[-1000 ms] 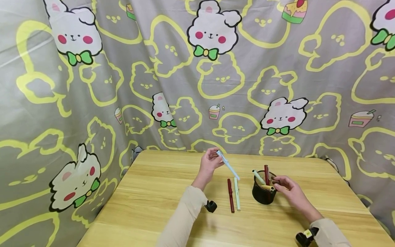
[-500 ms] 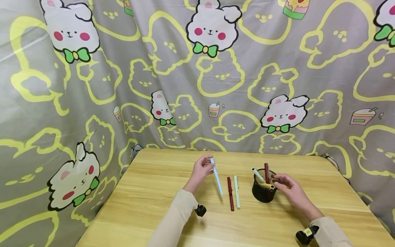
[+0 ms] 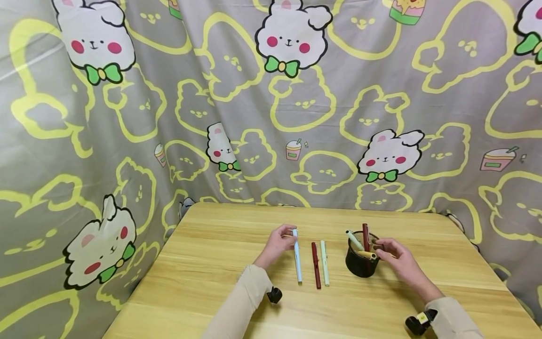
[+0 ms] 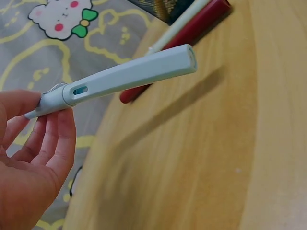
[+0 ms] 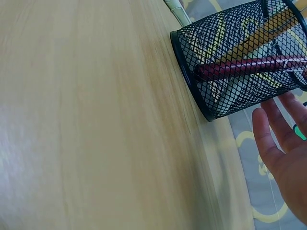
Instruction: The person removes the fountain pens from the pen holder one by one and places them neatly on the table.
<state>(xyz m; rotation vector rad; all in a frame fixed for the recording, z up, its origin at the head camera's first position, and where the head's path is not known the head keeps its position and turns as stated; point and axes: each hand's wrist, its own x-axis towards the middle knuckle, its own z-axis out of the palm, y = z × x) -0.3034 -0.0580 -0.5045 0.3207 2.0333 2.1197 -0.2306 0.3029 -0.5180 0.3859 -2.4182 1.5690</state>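
Grey cloth [image 3: 250, 120] printed with white rabbits and yellow outlines hangs behind the pale wooden tabletop [image 3: 220, 254] on my feed. At the left hand [image 3: 276, 245], I see the fingers [image 4: 66, 139] pinched on the capped end of a light-blue pen [image 3: 298, 261], close to its clip. Its barrel points back toward my head camera, and my left wrist view shows it raised off the wood, with a shadow [image 4: 168, 111] lying separately beneath. Just right of that pen, I have two more lying on the tabletop, side by side and nearly parallel: a dark red pen [image 3: 316, 267], then a pale green pen [image 3: 324, 264].

Farther right, the right hand [image 3: 400, 260] is at the right side of a black mesh pen cup [image 3: 361, 267]. Its fingers are apart and slightly bent, clasping nothing; I cannot tell whether the tips touch the mesh. Inside the upright cup, I count a second dark red pen [image 3: 366, 234] standing tall, a second pale green pen [image 3: 354, 241] leaning left, and a yellow pen [image 3: 366, 254] leaning right. Beige sleeves [image 3: 242, 299] cover both forearms, with a small black camera [image 3: 274, 295] at each wrist.
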